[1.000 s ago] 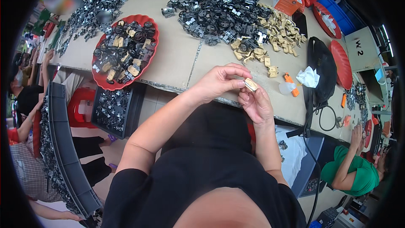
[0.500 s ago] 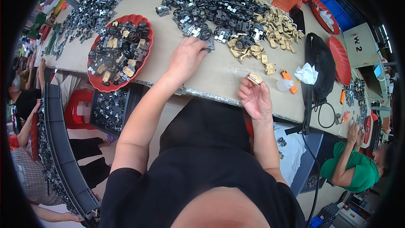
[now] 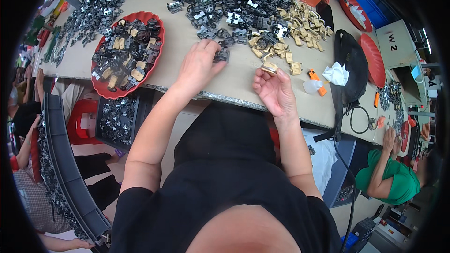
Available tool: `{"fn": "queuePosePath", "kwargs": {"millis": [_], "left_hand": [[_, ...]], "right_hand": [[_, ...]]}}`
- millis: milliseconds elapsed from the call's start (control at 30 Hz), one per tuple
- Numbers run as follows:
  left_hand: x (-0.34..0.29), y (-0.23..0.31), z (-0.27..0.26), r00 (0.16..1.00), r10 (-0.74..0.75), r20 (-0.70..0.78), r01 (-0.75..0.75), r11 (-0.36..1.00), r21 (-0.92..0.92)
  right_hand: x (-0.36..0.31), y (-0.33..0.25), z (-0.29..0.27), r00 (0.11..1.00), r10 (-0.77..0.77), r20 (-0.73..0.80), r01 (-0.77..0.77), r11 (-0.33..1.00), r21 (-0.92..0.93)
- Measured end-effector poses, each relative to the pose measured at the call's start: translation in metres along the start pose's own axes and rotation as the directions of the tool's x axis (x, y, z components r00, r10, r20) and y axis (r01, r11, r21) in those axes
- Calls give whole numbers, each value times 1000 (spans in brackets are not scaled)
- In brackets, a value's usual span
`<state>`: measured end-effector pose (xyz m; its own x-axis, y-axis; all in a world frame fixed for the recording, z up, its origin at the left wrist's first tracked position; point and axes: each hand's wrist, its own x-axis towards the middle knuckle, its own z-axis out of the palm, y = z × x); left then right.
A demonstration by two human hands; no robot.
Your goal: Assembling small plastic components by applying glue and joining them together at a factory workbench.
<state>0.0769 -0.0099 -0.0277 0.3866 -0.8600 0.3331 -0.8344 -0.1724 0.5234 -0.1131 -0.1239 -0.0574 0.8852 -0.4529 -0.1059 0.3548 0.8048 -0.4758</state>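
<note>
My left hand [image 3: 198, 68] is at the near edge of the pile, its thumb and fingers around a small dark toy-like chassis piece [image 3: 222, 55] with grey parts. Fingers partly hide that piece. To the right, my right hand [image 3: 277, 90] is raised above the table's front edge, pinching a small beige plastic part [image 3: 269, 67] with a shiny strip on it. Beyond both hands lies a large heap of black wheeled chassis pieces [image 3: 234, 9]. A heap of loose beige parts [image 3: 307, 26] adjoins it on the right.
A red scalloped tray [image 3: 161, 51] of assembled pieces stands left, beside a spread of grey parts [image 3: 103, 11]. On the right lie an orange tool [image 3: 315, 76], a small translucent bottle [image 3: 311, 86], a crumpled tissue [image 3: 336, 73] and a black bag [image 3: 352, 61]. Co-workers sit on both sides.
My left hand has drawn back slightly from the black heap with a chassis piece at its fingertips. My right hand still holds the beige part, now a little farther left in view.
</note>
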Motion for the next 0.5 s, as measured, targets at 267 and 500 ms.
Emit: {"fn": "queuePosePath", "kwargs": {"millis": [267,500], "left_hand": [[-17,24,10,987,58,153,29,859,-510],[-23,22,23,925,-160,344,373,216,-903]], "right_hand": [[12,12,13,992,-37,-120,29,997,-70],[10,8,8,995,-25,-101,22,999,-33]]}}
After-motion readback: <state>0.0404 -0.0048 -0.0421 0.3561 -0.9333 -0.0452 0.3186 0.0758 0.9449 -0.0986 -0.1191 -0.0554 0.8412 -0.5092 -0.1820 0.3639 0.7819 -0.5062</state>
